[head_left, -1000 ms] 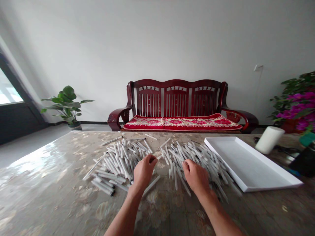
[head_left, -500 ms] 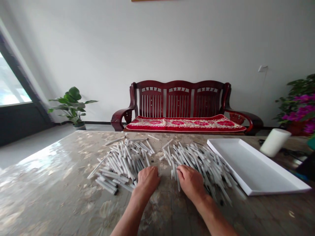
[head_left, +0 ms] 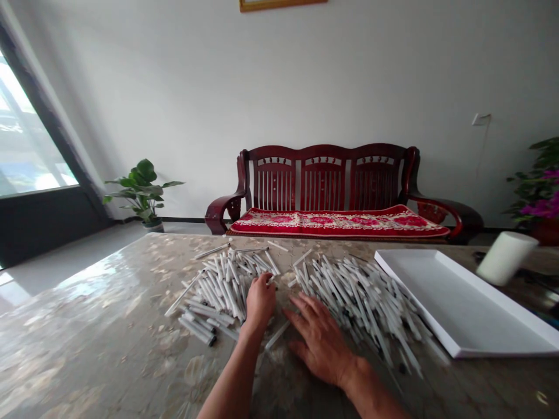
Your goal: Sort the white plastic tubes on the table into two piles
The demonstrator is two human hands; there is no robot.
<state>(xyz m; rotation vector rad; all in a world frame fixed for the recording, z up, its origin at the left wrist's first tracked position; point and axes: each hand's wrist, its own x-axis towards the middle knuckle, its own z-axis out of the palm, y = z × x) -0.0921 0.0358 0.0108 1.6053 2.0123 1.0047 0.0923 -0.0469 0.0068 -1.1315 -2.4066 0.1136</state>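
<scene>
1. Just left of the tray [head_left: 458, 302], on the table [head_left: 109, 326]: the near heap of pens [head_left: 362, 294], white and jumbled.
2. Farther left of the tray: the far heap of pens [head_left: 222, 282].
3. Between the heaps, well left of the tray: right hand [head_left: 321, 340], flat, palm down, fingers spread, gripping nothing.
4. Farther left again: left hand [head_left: 261, 301], fingers curled onto the far heap's edge; no telling whether pinching a pen.
5. Between both hands: a loose pen [head_left: 276, 336], flat on the table.
6. Right of the tray's far end: a white roll [head_left: 505, 258], tilted.
</scene>
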